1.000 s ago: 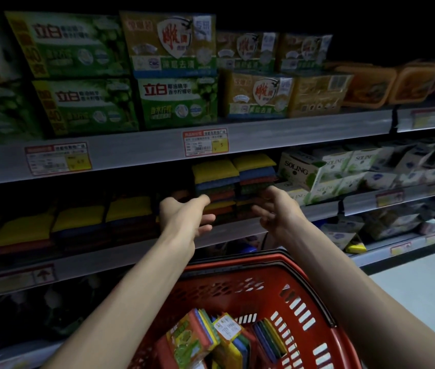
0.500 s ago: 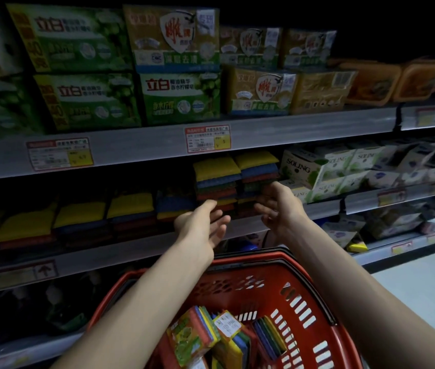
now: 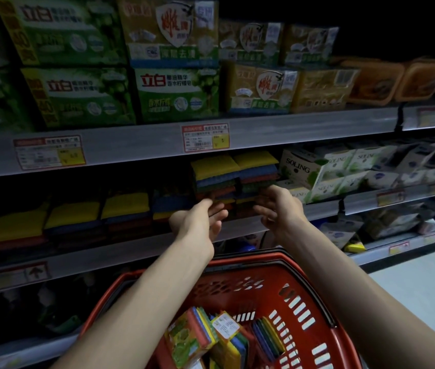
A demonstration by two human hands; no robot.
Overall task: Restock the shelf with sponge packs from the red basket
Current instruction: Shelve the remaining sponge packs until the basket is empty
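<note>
In the head view, our only one, both of our hands are up at the middle of the frame, in front of the sponge shelf point(image 3: 131, 250). Our left hand point(image 3: 200, 222) has nothing in it, its fingers loosely extended toward the tall stacks of sponge packs point(image 3: 235, 177) just above centre. Our right hand point(image 3: 277, 209) is just as bare, palm turned inward, fingers relaxed and slightly bent, close to the right side of those stacks. The light is too dim for us to tell whether any fingertip touches the packs.

At the bottom centre sits the red basket point(image 3: 317, 283), and several packs in the basket point(image 3: 211, 339) lie tumbled on edge in its bottom, one with a white label facing up.

We judge the job to be part done. The two stacks at centre reach almost to the shelf above, while the lower stacks point(image 3: 78, 217) at the left of the frame are only half as high, so there is room to fill. What remains for us is to reach down, lift the packs out of the basket and lay them on the shorter piles
</note>
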